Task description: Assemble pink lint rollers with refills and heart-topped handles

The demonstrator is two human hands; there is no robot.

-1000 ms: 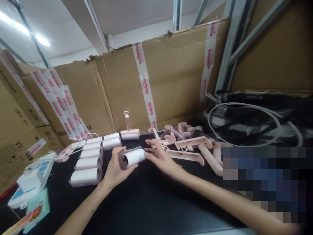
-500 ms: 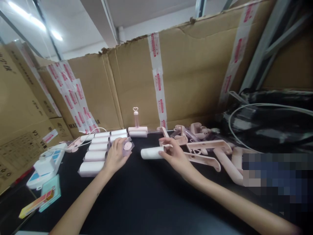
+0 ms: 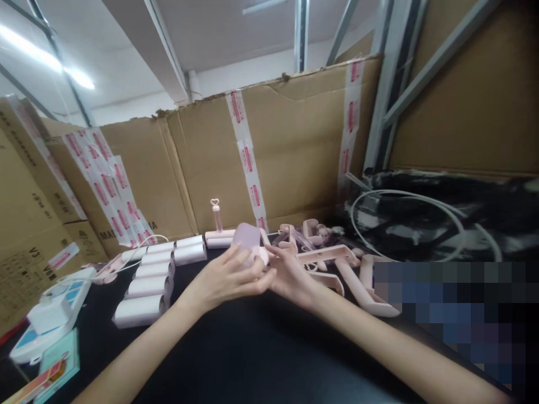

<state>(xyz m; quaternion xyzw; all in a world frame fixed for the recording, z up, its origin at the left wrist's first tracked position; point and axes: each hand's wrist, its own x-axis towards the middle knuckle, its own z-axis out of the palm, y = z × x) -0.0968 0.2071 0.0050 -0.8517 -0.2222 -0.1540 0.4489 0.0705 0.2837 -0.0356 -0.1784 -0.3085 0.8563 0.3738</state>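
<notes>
My left hand [image 3: 229, 275] has its fingers wrapped round a lilac translucent cover [image 3: 247, 234], raised above the black table. Against it, my right hand [image 3: 292, 278] is closed on a white sticky roll [image 3: 263, 255], of which only a small part shows between the hands. How far cover and roll overlap is hidden by the fingers. Left of my left hand, several white rolls in lilac covers [image 3: 138, 308] lie in rows. Behind the hands a pink lint roller [image 3: 217, 219] stands with its heart-ended handle upright.
Pink roller frames [image 3: 328, 255] lie piled right of my right hand. At the left are a white power strip [image 3: 80, 286] and a teal packet [image 3: 63, 359]. Cardboard [image 3: 202, 168] walls the back of the table [image 3: 236, 359]. A white cable [image 3: 357, 224] loops over black plastic at the right.
My left hand has moved right with the lilac cover and met the white roll in my right hand. The pink round end seen on the cover is now out of sight. The view has turned right.
</notes>
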